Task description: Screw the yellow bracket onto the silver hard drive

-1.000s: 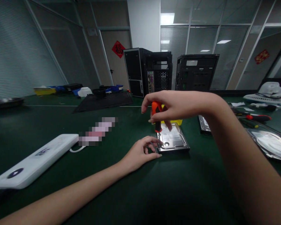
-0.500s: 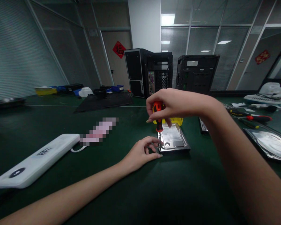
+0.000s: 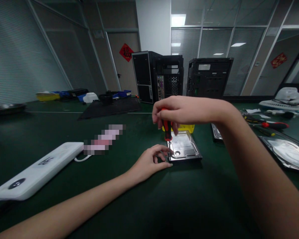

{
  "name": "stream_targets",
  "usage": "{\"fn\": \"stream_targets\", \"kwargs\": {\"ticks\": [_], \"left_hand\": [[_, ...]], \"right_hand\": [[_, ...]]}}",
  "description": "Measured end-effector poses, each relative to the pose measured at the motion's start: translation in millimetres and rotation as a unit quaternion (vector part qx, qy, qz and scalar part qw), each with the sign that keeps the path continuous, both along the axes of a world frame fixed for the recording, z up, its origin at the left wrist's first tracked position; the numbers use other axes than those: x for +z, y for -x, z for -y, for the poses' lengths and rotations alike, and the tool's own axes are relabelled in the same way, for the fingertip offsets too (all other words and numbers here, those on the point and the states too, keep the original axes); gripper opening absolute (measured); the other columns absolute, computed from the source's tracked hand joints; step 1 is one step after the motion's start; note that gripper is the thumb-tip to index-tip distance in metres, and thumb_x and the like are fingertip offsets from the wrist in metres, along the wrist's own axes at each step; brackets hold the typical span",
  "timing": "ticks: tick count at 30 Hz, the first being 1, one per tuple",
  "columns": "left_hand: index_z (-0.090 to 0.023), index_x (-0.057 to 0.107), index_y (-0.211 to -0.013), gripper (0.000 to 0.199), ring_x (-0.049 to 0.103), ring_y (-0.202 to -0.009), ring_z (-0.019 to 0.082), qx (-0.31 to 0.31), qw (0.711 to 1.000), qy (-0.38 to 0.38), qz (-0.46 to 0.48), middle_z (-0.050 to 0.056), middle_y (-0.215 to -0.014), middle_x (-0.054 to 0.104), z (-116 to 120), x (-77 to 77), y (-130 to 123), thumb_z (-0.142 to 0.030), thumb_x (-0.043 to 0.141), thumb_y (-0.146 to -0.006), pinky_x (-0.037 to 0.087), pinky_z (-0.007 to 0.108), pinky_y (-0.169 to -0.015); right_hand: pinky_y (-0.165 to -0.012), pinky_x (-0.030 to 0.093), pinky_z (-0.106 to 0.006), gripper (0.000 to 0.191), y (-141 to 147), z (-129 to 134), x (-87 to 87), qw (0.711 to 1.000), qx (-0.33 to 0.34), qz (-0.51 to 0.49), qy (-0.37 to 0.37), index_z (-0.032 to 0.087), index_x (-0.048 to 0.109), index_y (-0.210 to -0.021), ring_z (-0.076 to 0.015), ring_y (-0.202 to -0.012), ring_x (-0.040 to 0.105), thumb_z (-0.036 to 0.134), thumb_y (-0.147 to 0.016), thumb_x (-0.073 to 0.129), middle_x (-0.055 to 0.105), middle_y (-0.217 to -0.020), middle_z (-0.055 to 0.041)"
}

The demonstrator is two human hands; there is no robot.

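Observation:
A silver hard drive (image 3: 183,146) lies flat on the green table. My left hand (image 3: 155,161) grips its near left corner, fingertips on the top and thumb along the front edge. Above the drive's left side, my right hand (image 3: 173,111) is closed around the handle of a red and black screwdriver (image 3: 167,130). The screwdriver stands nearly upright, pointing down at the drive's left edge; its tip is too fine to make out. A yellow object (image 3: 188,128), partly hidden by my right hand, sits just behind the drive.
Two black computer cases (image 3: 142,77) stand at the back. Right of my forearm lie another hard drive (image 3: 216,132), an opened drive (image 3: 287,152) and several tools, among them a red and black handled one (image 3: 275,125). A long white device (image 3: 40,169) rests on the left.
My right hand has turned on the screwdriver's handle and shifted slightly left and down, its fingers now covering the top of the handle. My left hand and the hard drive stay put.

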State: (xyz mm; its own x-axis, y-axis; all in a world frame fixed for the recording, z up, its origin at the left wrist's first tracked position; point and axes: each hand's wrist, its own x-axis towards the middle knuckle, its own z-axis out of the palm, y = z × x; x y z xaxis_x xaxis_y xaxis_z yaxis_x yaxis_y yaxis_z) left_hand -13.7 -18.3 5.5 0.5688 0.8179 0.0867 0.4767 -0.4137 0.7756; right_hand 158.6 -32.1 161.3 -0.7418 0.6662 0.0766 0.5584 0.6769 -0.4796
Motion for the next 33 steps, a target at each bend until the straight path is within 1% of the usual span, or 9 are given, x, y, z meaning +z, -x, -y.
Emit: {"fn": "stream_targets", "kwargs": {"ticks": [3, 6, 9, 12, 16, 21, 24, 28, 33], "left_hand": [[-0.017, 0.053, -0.105, 0.044, 0.052, -0.073, 0.013, 0.004, 1.0, 0.007, -0.002, 0.004, -0.098, 0.058, -0.6, -0.6, 0.4, -0.039, 0.062, -0.068, 0.035, 0.02, -0.051], [-0.017, 0.053, -0.105, 0.043, 0.052, -0.073, 0.013, 0.004, 1.0, 0.006, -0.002, 0.004, -0.097, 0.058, -0.8, -0.6, 0.8, -0.039, 0.061, -0.069, 0.035, 0.02, -0.052], [-0.017, 0.053, -0.104, 0.044, 0.052, -0.072, 0.014, 0.01, 1.0, 0.01, -0.005, 0.004, -0.095, 0.058, 0.0, 0.4, 0.5, -0.041, 0.061, -0.069, 0.034, 0.021, -0.052], [-0.017, 0.053, -0.105, 0.044, 0.051, -0.072, 0.013, 0.015, 1.0, 0.014, -0.004, 0.005, -0.095, 0.058, 1.5, 2.1, -0.8, -0.041, 0.06, -0.069, 0.034, 0.021, -0.051], [-0.017, 0.055, -0.104, 0.042, 0.05, -0.069, 0.013, 0.015, 1.0, 0.017, 0.0, 0.004, -0.094, 0.059, 3.3, 4.7, -2.4, -0.041, 0.059, -0.07, 0.033, 0.02, -0.05], [-0.018, 0.055, -0.104, 0.042, 0.049, -0.069, 0.012, 0.019, 1.0, 0.02, 0.001, 0.003, -0.091, 0.059, 3.7, 5.8, -2.4, -0.043, 0.058, -0.07, 0.032, 0.02, -0.051], [-0.018, 0.055, -0.104, 0.043, 0.049, -0.069, 0.012, 0.017, 1.0, 0.021, 0.001, 0.003, -0.093, 0.058, 3.4, 5.2, -1.9, -0.043, 0.058, -0.07, 0.033, 0.02, -0.051], [-0.018, 0.054, -0.105, 0.043, 0.05, -0.069, 0.012, 0.014, 1.0, 0.019, -0.001, 0.003, -0.095, 0.058, 2.9, 4.5, -1.2, -0.043, 0.059, -0.07, 0.032, 0.02, -0.051], [-0.018, 0.055, -0.105, 0.042, 0.049, -0.07, 0.012, 0.014, 1.0, 0.019, 0.001, 0.003, -0.096, 0.058, 2.8, 5.5, -0.9, -0.045, 0.057, -0.072, 0.033, 0.02, -0.052]], "right_hand": [[-0.059, 0.041, -0.02, 0.022, 1.1, 0.0, 0.3, 1.0, 0.01, 0.001, -0.024, 0.014, 0.055, -0.095, -0.0109, -0.072, 0.057, 0.025, -0.083, 0.042, 0.062, -0.086, -0.0056], [-0.062, 0.04, -0.021, 0.023, 1.7, -1.0, 0.3, 0.998, 0.017, 0.006, -0.06, 0.014, 0.057, -0.089, -0.0106, -0.072, 0.056, 0.032, -0.082, 0.044, 0.061, -0.082, -0.0044], [-0.062, 0.04, -0.021, 0.028, 1.9, -1.8, -0.6, 0.997, 0.018, 0.011, -0.078, 0.014, 0.057, -0.081, -0.01, -0.069, 0.056, 0.038, -0.082, 0.043, 0.061, -0.078, -0.0041], [-0.059, 0.04, -0.021, 0.03, 1.6, -1.4, -1.6, 0.998, 0.006, 0.01, -0.064, 0.014, 0.056, -0.08, -0.0099, -0.067, 0.056, 0.038, -0.083, 0.039, 0.061, -0.077, -0.0042], [-0.056, 0.041, -0.019, 0.024, 0.5, -0.9, -1.2, 0.999, -0.014, 0.007, -0.038, 0.015, 0.056, -0.085, -0.0104, -0.068, 0.058, 0.029, -0.084, 0.037, 0.062, -0.083, -0.0042], [-0.06, 0.043, -0.018, 0.02, -0.7, -0.5, 1.4, 0.999, 0.009, 0.006, -0.04, 0.014, 0.058, -0.088, -0.0106, -0.075, 0.058, 0.022, -0.082, 0.041, 0.062, -0.088, -0.0044], [-0.061, 0.043, -0.018, 0.022, -1.1, 0.2, 2.3, 0.999, 0.024, 0.007, -0.035, 0.014, 0.058, -0.089, -0.0104, -0.076, 0.058, 0.026, -0.082, 0.042, 0.062, -0.089, -0.0049], [-0.06, 0.043, -0.019, 0.026, -1.3, 0.8, 2.5, 0.999, 0.021, 0.005, -0.027, 0.013, 0.058, -0.09, -0.0094, -0.072, 0.057, 0.034, -0.082, 0.044, 0.062, -0.087, -0.0049], [-0.06, 0.042, -0.021, 0.032, -1.7, -0.3, 2.1, 0.999, 0.021, 0.008, -0.034, 0.013, 0.059, -0.086, -0.0082, -0.067, 0.056, 0.04, -0.08, 0.045, 0.061, -0.082, -0.0042]]}}
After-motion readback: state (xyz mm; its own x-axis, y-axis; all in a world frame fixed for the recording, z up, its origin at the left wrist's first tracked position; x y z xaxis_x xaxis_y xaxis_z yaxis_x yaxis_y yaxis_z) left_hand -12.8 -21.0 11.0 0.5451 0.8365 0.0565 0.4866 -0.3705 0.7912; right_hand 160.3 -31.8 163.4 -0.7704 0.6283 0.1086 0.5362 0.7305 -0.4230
